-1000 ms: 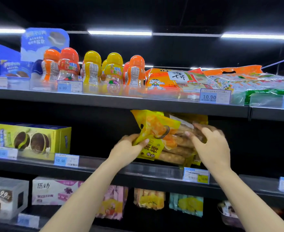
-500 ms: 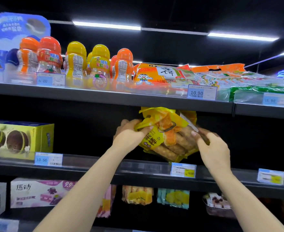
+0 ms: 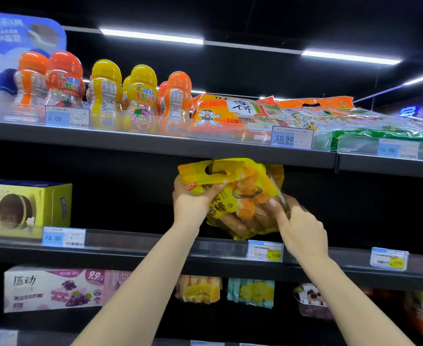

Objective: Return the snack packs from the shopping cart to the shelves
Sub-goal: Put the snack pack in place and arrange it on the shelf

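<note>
The yellow bread-stick snack pack [image 3: 233, 198] sits higher and deeper in the middle shelf [image 3: 140, 248] bay than a second ago; its handle flap, upright before, is now folded over and presses against the underside of the top shelf [image 3: 155, 143]. The pack's lower edge is at the middle shelf's front edge, just above the 10.00 price tag [image 3: 265, 250]; whether it rests on the board cannot be told.

Left hand [image 3: 193, 203]: grasping the pack's upper left corner, thumb over the front film. It has shifted up from the pack's side.

Right hand [image 3: 303, 231]: fingers curled round the pack's right edge, index finger along the front.

Judgement: placement nearly done, release not yet made. The shopping cart is out of view.
</note>
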The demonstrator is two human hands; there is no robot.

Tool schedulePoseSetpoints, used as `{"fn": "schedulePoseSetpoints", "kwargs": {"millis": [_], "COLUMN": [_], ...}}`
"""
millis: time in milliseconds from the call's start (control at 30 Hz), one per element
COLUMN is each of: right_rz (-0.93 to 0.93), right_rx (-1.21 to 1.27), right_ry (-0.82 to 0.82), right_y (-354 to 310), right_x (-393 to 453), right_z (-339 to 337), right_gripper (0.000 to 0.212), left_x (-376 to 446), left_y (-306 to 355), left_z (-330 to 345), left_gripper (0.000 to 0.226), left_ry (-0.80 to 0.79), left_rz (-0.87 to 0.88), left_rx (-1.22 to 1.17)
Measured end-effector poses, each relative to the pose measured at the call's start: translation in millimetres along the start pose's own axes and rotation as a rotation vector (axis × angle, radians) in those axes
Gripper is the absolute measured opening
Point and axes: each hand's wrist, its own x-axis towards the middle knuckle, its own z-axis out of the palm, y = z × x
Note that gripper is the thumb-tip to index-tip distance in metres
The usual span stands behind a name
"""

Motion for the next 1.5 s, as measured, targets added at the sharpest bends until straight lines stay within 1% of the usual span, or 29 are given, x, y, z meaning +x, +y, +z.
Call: {"fn": "schedulePoseSetpoints", "kwargs": {"millis": [67, 100, 233, 300, 333, 367, 400, 467, 533, 567, 600, 667, 733, 900, 1000, 1067, 1133, 1200, 1267, 1300, 1367, 1433, 1467, 1500], "right_rz": [0.060, 0.086, 0.130, 0.125, 0.111, 0.078, 0.032, -0.147, -0.379, -0.454, -0.489, -0.441, -0.330, -0.123, -0.027, 0.042, 0.106, 0.100, 0.070, 0.057, 0.025, -0.019, -0.048, -0.078], "right_rx": [0.059, 0.095, 0.172, 0.176, 0.170, 0.172, 0.203, 0.298, 0.288, 0.240, 0.198, 0.186, 0.238, 0.276, 0.323, 0.401, 0.491, 0.508, 0.483, 0.449, 0.396, 0.374, 0.352, 0.326], "right_ry": [-0.096, -0.137, -0.222, -0.244, -0.238, -0.206, -0.141, 0.072, 0.226, 0.251, 0.245, 0.177, 0.098, 0.016, -0.044, -0.036, 0.006, 0.009, -0.054, -0.074, -0.044, 0.005, 0.017, 0.024], "right_y": [0, 1, 3, 5, 5, 6, 5, -2, -10, -11, -11, -12, -10, -5, -6, -4, 1, 8, 12, 13, 14, 15, 15, 14], "right_x": [-3, -5, -9, -10, -10, -10, -11, -14, -11, -7, -3, 3, 8, 27, 38, 42, 38, 25, 8, 1, -6, -9, -10, -12], "right_z": [6, 9, 11, 8, 6, 4, 2, -4, -9, -9, -8, -8, -9, -17, -21, -23, -19, -7, 10, 16, 22, 23, 23, 22], "right_gripper": [0.062, 0.063, 0.057, 0.062, 0.067, 0.070, 0.069, 0.063, 0.062, 0.061, 0.060, 0.060, 0.061, 0.063, 0.068, 0.070, 0.074, 0.082, 0.089, 0.091, 0.093, 0.093, 0.091, 0.087], "left_x": [3, 7, 11, 6, 2, -2, -6, -10, -13, -13, -13, -13, -14, -11, -4, 2, 4, 4, 1, -1, -8, -14, -15, -16], "left_y": [9, 14, 28, 22, 17, 11, 6, -3, -7, -8, -11, -17, -20, -20, -16, -9, -3, -2, -6, -8, -13, -16, -17, -18], "left_z": [1, 1, 3, 1, -1, -2, -3, -2, -1, 0, 1, 2, 3, 3, 1, 0, -3, -6, -9, -10, -12, -14, -15, -15], "left_gripper": [0.106, 0.104, 0.083, 0.076, 0.069, 0.062, 0.058, 0.058, 0.068, 0.077, 0.086, 0.096, 0.096, 0.076, 0.070, 0.060, 0.047, 0.045, 0.051, 0.058, 0.078, 0.103, 0.112, 0.115], "left_ry": [0.012, 0.007, -0.003, -0.014, -0.038, -0.076, -0.120, -0.185, -0.213, -0.227, -0.244, -0.275, -0.278, -0.294, -0.321, -0.381, -0.449, -0.461, -0.412, -0.394, -0.403, -0.441, -0.449, -0.447], "left_rz": [0.081, 0.104, 0.147, 0.115, 0.097, 0.076, 0.053, 0.034, 0.062, 0.082, 0.098, 0.123, 0.151, 0.208, 0.207, 0.198, 0.185, 0.180, 0.175, 0.166, 0.161, 0.193, 0.212, 0.216], "left_rx": [0.070, 0.097, 0.137, 0.103, 0.091, 0.087, 0.095, 0.132, 0.172, 0.201, 0.239, 0.331, 0.400, 0.396, 0.403, 0.423, 0.460, 0.488, 0.487, 0.466, 0.447, 0.520, 0.571, 0.620]}}
